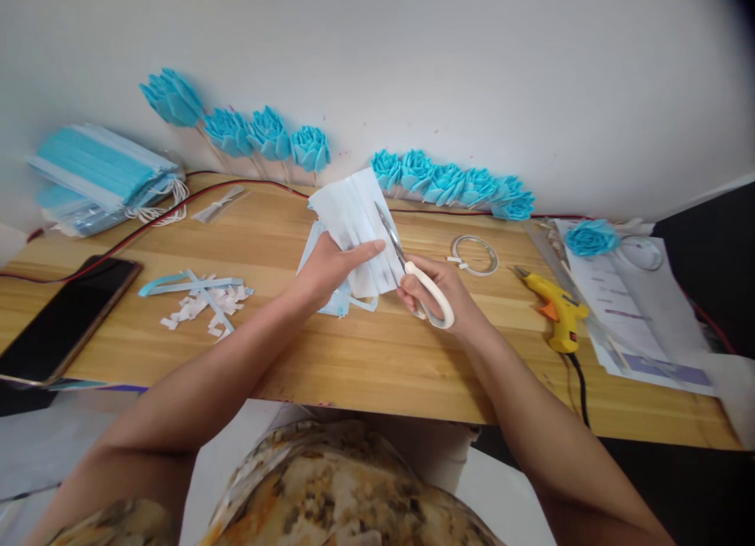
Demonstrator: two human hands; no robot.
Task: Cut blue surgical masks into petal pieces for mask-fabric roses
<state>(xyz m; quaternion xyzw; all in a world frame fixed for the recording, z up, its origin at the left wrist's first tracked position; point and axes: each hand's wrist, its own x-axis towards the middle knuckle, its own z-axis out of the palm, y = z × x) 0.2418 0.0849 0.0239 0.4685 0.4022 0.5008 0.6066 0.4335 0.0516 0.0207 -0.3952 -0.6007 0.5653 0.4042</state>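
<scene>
My left hand pinches a pale, pleated face mask sheet, thumb on top and the other fingers hidden beneath. White-handled scissors are in my right hand, fingers wrapped through the loops. Their blades lie along the sheet's right edge, pointing up and away from me; whether they are cutting I cannot tell. Under the sheet, more light blue mask pieces rest on the wooden table. To the left lie blue strips and a heap of small white scraps.
Blue fabric flowers line the wall. A stack of masks and a phone lie left. A tape roll, a yellow glue gun with its cord, and papers are right. A red-black wire crosses the back.
</scene>
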